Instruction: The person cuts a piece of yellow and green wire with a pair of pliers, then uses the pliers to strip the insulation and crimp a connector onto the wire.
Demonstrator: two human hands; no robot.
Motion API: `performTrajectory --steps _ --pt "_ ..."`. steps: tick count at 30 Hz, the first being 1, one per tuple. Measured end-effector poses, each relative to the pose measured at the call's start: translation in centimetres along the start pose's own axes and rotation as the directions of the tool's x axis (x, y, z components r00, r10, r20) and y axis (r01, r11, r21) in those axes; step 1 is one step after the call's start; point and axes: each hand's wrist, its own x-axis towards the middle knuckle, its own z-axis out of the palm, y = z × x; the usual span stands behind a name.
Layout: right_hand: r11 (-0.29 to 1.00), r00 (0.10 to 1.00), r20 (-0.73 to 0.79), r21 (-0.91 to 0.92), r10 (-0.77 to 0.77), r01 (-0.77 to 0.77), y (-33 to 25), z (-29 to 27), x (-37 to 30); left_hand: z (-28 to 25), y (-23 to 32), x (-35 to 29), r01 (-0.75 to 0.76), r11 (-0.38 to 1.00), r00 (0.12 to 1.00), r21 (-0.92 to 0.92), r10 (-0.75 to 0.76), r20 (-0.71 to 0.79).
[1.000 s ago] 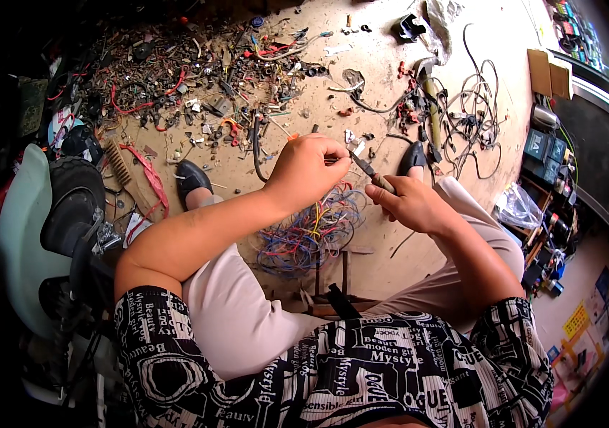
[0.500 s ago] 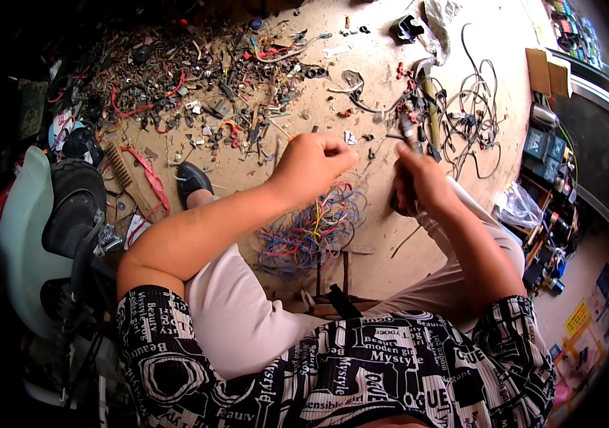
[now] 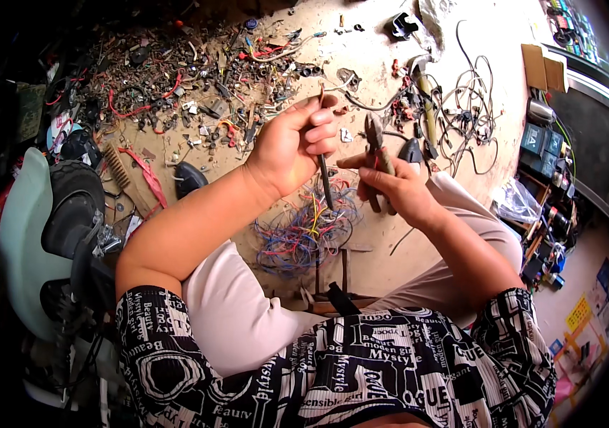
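Dark cable (image 3: 326,181), long axis near-vertical in view, pliers (image 3: 375,135) nose-up

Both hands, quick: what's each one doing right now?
Left hand: closed, holding a piece of dark cable.
Right hand: holding pliers by the handles.

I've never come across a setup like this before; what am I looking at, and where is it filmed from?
There is no machine here, just someone working bare-handed. The view looks down from a wide camera worn on the head, which is why straight edges bend. The left hand grips what looks like a dark cable; the right hand holds pliers. On the floor lie a tangle of thin coloured wires, a broad scatter of small scraps and a hammer.
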Motion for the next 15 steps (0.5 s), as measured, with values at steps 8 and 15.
performTrajectory --steps 8,15 --pt "0.998 0.858 -0.513 -0.06 -0.017 -0.016 1.9 -1.7 1.5 2.0 2.6 -1.8 0.063 0.982 0.958 -0.178 -0.01 0.287" --pt "0.915 0.969 -0.226 0.404 0.099 0.001 0.6 -3.5 1.1 1.3 4.8 -2.4 0.009 0.981 0.952 -0.193 0.05 0.302"
